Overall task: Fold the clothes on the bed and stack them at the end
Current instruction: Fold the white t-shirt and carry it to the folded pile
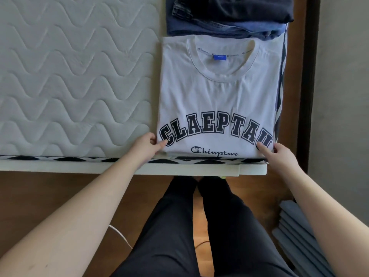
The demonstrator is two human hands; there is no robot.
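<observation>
Left hand (pixel 146 145): forearm bare, extended forward, thumb on top, fingers curled under in a pinch. Right hand (pixel 279 154): forearm bare, extended forward, index finger stretched out, remaining fingers curled in a pinch. Both legs standing, in dark trousers.

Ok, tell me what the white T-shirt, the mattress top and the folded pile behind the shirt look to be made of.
White T-shirt: soft matte knit, probably cotton jersey; ribbed collar, fine creases, flat printed lettering.
Mattress top: pale quilted textile, seemingly padded; stitched wavy lines puff up between seams.
Folded pile: dark blue denim by its heavy stitched seams, with a black, softer-looking fabric on top; exact fibre unclear.
</observation>
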